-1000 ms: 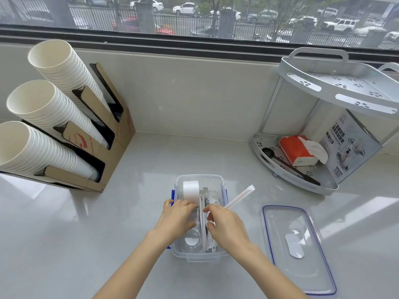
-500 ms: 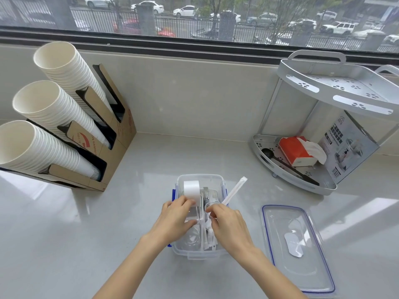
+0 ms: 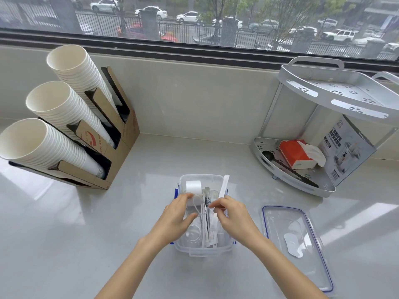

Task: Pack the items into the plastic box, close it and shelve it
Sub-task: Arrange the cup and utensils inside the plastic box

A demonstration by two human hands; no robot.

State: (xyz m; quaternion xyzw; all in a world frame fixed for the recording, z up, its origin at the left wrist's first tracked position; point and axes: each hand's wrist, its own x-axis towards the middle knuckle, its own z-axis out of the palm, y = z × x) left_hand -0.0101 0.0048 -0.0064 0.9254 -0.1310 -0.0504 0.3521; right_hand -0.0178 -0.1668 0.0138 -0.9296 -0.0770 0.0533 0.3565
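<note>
Pale grey stone counter (image 3: 64, 244) fills most of the frame, running up to a window along the top edge. At upper left a cardboard holder (image 3: 121, 147) carries 3 slanted stacks of white paper cups (image 3: 56, 104). At right a grey 2-tier rack (image 3: 336, 98) stands with a red tissue pack (image 3: 294, 153) on its lower tier and a printed box (image 3: 347, 147) leaning behind it. Lower right, the clear lid (image 3: 302, 244) with its blue edge lies flat on the counter, just beside the plastic box (image 3: 203, 249). That box sits open at centre frame, already holding a white roll (image 3: 193, 187) at its far end, a few wrapped utensils, and what looks like a clear cup near me, though my hands hide much of it. My left hand (image 3: 174, 219) curls loosely over the box's left side, fingers half closed beside the roll. My right hand (image 3: 233, 214) pinches a long paper-wrapped straw (image 3: 223, 186), which stands tilted in the box's far right corner.
</note>
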